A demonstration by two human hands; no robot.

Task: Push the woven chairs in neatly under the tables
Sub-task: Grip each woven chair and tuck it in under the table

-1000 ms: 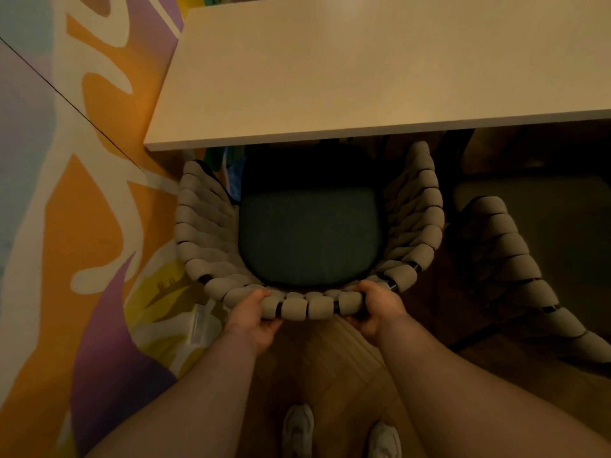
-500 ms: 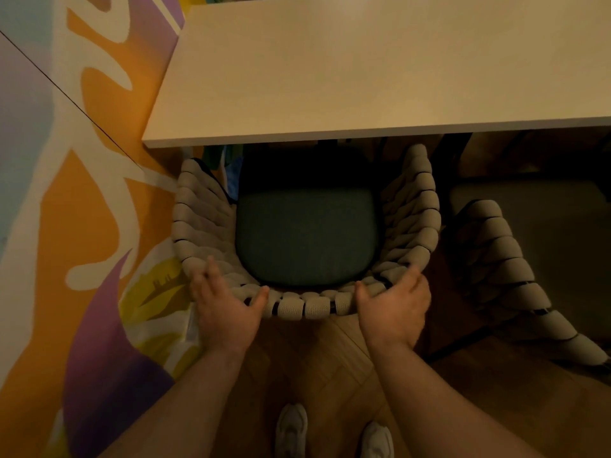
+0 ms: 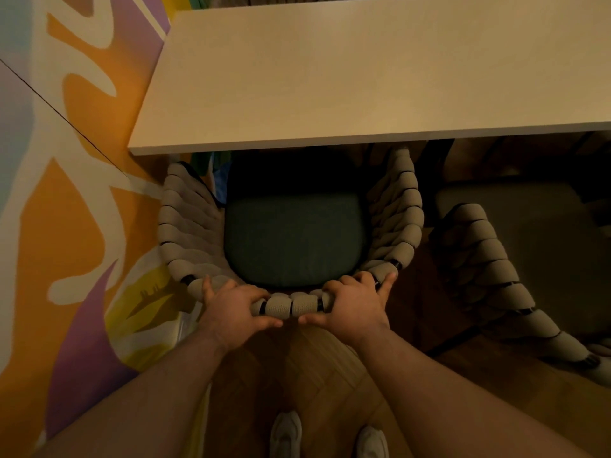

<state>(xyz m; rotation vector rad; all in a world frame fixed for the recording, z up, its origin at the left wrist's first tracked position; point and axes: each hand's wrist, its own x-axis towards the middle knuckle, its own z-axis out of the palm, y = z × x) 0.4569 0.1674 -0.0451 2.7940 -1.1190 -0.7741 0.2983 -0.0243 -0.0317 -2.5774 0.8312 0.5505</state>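
We're mid-push on this seat, as we read it. At left the painted wall [image 3: 49,226] runs close beside the woven chair [image 3: 180,233], so there's little room on that side. Our left hand [image 3: 231,312] grips the chair's back rim, fingers curled over the top, thumb underneath. The chair faces the table [image 3: 363,77] at its left end. The front of the dark green seat cushion [image 3: 294,239] sits in shadow under the tabletop edge, and the back part is out over the parquet floor [image 3: 314,375]. The shell is thick beige woven rolls w/ black bands, curved like a tub. Our right hand [image 3: 353,305] grips the same rim, thumb under, one finger stretched along it. Next, prob.: an even fwd push w/ both hands, kept straight to clear the wall and the second woven chair [image 3: 489,259] at right, which stands angled & further out, i.e. not yet tucked.
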